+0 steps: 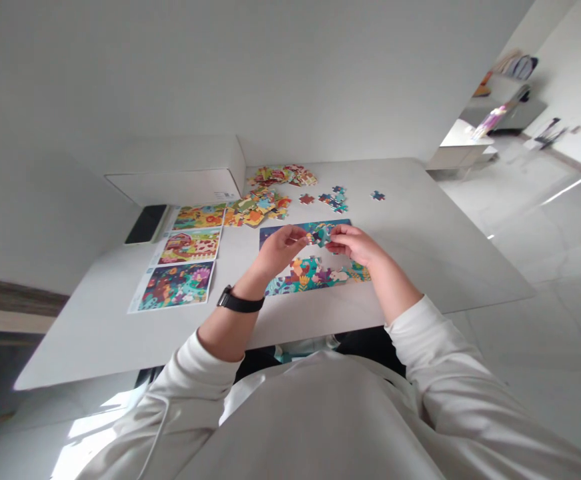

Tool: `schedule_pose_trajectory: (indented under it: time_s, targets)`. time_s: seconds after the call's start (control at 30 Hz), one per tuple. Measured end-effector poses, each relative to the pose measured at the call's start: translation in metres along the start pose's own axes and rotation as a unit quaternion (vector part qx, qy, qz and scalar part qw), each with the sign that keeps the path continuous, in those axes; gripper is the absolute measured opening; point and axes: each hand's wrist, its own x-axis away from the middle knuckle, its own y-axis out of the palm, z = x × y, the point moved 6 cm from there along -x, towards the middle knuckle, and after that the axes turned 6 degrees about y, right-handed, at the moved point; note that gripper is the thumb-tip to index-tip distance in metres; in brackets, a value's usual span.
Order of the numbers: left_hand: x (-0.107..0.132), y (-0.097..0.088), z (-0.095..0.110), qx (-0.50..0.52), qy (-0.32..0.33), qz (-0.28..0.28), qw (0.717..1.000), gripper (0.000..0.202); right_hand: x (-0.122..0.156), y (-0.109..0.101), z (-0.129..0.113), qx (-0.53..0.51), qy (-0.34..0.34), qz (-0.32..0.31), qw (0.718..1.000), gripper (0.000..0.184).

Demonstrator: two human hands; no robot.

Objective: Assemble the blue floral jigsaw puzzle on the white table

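Observation:
A partly assembled jigsaw puzzle (300, 283) lies on the table in front of me, with a gap in its middle. Over that gap, my left hand (283, 248) and my right hand (354, 244) face each other in a pinch. Between their fingertips are some colourful puzzle pieces (321, 235), gripped from the left and the right side. The fingers partly cover these pieces, and I cannot tell how many are joined. A black band (240, 301) is around my left wrist.
Behind the puzzle lie loose blue pieces (339, 200), a single piece (378, 195), a reddish piece (307, 199) and two piles, one yellowish (256, 208), one reddish (283, 175). Printed picture sheets (176, 287), a phone (146, 224) and a white box (170, 183) are at left.

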Motion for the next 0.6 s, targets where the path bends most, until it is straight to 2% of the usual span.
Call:
schedule_pose_trajectory:
  time_s: [0.13,0.27,0.4,0.6]
  targets:
    - [-0.013,0.016,0.0,0.008,-0.004,0.01,1.0,0.026,0.002,0.004,0.0,0.005,0.0,-0.028,1.0,0.033]
    - [-0.013,0.029,-0.019,0.075,-0.027,0.024,0.997,0.023,0.003,0.004,0.001,0.044,-0.006,-0.044,0.998,0.034]
    - [-0.009,0.023,-0.037,0.057,-0.036,0.038,0.997,0.022,0.0,0.003,0.003,0.135,-0.039,-0.028,0.99,0.03]
    - [-0.006,0.011,-0.04,-0.032,-0.034,0.039,0.998,0.016,-0.009,0.0,0.007,0.253,-0.104,0.013,0.962,0.026]
